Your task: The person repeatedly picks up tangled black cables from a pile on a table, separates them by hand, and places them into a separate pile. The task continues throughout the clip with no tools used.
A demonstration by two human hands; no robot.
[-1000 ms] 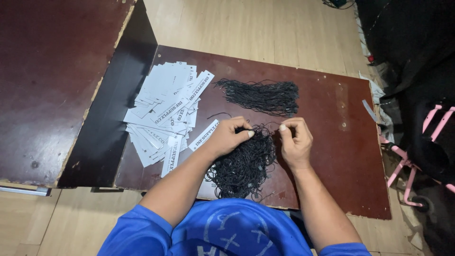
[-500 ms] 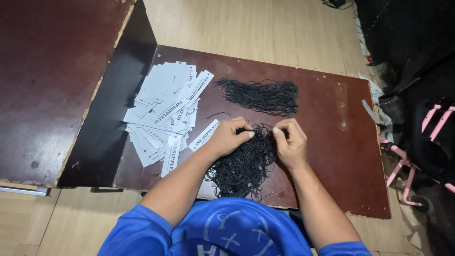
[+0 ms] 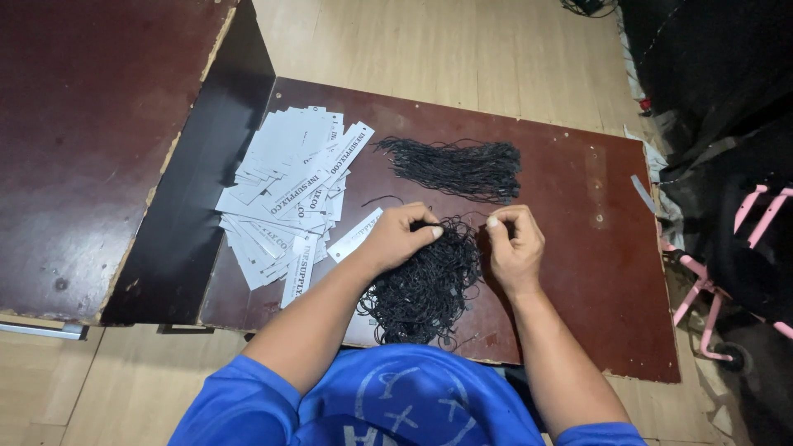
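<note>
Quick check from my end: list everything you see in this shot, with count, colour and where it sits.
low board: one, dark reddish brown, centre, on the floor
paper tags: a loose pile, too many to count, white with dark print, left part of the board
tangled cords: one heap, black, near edge of the board, under the hands
straight cord bundle: one, black, far middle of the board
second board: one, dark reddish brown, raised at left
floor: pale wood
pink frame: one, pink, right edge
dark cloth: black, upper right
blue shirt: one, bottom centre
left hand: on the tangled cords, fingers pinched
right hand: beside the heap, fingers pinched on a cord
</note>
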